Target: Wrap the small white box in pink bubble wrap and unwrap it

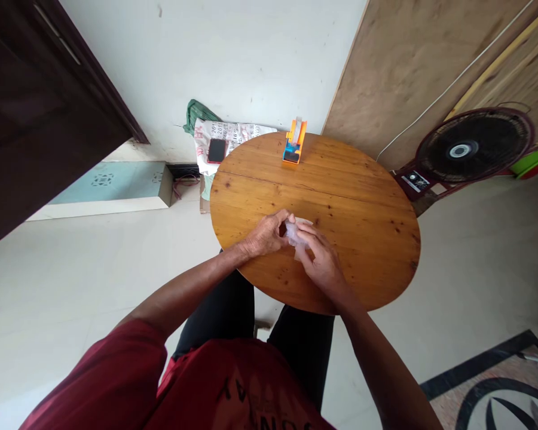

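A small crumpled piece of translucent whitish plastic wrap is between my two hands, just above the near half of the round wooden table. My left hand grips its left side, thumb and fingers closed around the edge. From the right, my right hand presses on it with bent fingers, covering part of it. Flat, pale flaps of the wrap stick out above and below the right fingers. Whether anything lies inside the folds cannot be made out.
An orange tape dispenser stands at the table's far edge. Beyond the left edge, a dark phone lies on a printed white sack. To the right is a dark-red fan, and a pale blue box lies left on the floor.
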`<state>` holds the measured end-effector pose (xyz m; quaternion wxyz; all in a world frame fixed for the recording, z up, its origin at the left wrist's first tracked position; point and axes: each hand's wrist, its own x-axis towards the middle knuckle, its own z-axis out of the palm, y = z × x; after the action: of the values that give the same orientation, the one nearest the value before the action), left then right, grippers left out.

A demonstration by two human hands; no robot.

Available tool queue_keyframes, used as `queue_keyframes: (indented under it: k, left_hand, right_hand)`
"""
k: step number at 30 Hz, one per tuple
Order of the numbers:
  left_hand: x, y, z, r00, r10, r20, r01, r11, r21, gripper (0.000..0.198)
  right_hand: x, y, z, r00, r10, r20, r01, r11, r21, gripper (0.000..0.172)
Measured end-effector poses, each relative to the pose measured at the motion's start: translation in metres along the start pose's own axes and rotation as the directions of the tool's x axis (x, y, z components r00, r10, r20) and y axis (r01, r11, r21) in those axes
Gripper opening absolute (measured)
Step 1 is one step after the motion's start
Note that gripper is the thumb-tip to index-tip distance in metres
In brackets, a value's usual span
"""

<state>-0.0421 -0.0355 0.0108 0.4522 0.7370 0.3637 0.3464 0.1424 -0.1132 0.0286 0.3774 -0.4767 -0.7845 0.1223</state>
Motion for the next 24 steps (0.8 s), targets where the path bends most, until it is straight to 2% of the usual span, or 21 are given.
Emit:
queue_keyframes:
  k: [3, 5, 9, 12, 15, 20, 22, 24]
  left_hand:
    - [0.011, 0.010, 0.004, 0.989, -0.143, -0.023, 0.140, 0.984, -0.109, 0.032]
    - [0.021, 0.016, 0.006, 0.978, -0.210, -0.014, 0.207, 0.971, -0.116, 0.027]
    - [0.038, 0.026, 0.005, 0.960, -0.276, -0.039, 0.277, 0.960, 0.048, 0.024]
    - [0.047, 0.032, 0.001, 0.969, -0.242, -0.056, 0.249, 0.951, 0.183, 0.022]
    - [0.052, 0.030, -0.002, 0.978, -0.203, -0.048, 0.208, 0.947, 0.245, 0.023]
    - [0.052, 0.017, -0.002, 0.986, -0.154, -0.059, 0.165, 0.944, 0.284, 0.026]
    - [0.051, 0.015, 0.000, 0.989, -0.130, -0.066, 0.142, 0.962, 0.234, 0.024]
    - [0.050, 0.015, 0.001, 0.986, -0.156, -0.051, 0.160, 0.983, 0.088, 0.024]
  right_hand:
    - [0.016, 0.010, -0.014, 0.995, 0.097, 0.011, -0.097, 0.989, 0.111, 0.041]
    - [0.028, 0.019, -0.021, 0.981, 0.181, 0.076, -0.191, 0.969, 0.155, 0.049]
    - [0.045, 0.041, -0.023, 0.942, 0.298, 0.157, -0.327, 0.921, 0.210, 0.067]
    - [0.048, 0.058, -0.016, 0.938, 0.311, 0.154, -0.345, 0.891, 0.296, 0.072]
    - [0.045, 0.069, -0.009, 0.938, 0.323, 0.124, -0.346, 0.869, 0.355, 0.077]
    - [0.041, 0.067, -0.004, 0.946, 0.298, 0.131, -0.325, 0.870, 0.370, 0.090]
    - [0.042, 0.063, -0.005, 0.937, 0.329, 0.116, -0.348, 0.861, 0.371, 0.089]
    - [0.043, 0.059, -0.007, 0.926, 0.356, 0.127, -0.376, 0.830, 0.412, 0.088]
